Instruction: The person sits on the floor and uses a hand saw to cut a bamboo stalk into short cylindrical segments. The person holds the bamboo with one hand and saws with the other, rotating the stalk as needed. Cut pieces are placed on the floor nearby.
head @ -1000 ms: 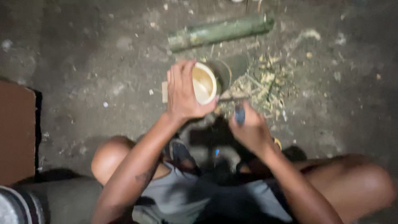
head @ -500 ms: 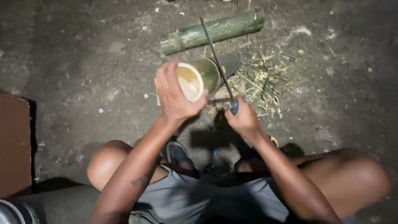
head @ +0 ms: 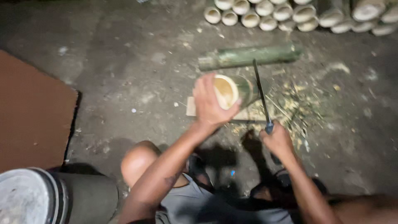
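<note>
My left hand (head: pixel 210 104) grips the cut end of a short bamboo section (head: pixel 234 90), which rests on a flat wooden block (head: pixel 244 116) on the ground. My right hand (head: pixel 278 141) holds the handle of a long dark blade (head: pixel 260 93), raised so that it points away from me just to the right of the bamboo section. A longer green bamboo pole (head: pixel 248 56) lies on the ground beyond both hands.
Bamboo chips and shavings (head: pixel 296 105) litter the ground to the right. A row of cut bamboo pieces (head: pixel 290 14) is stacked at the top. A brown board (head: pixel 33 112) lies at left, a grey cylinder (head: pixel 49 199) at the lower left.
The view has tilted up, showing the stacked bamboo. The blade, low and nearly hidden a second ago, now stands raised beside the bamboo section. My left hand keeps its hold.
</note>
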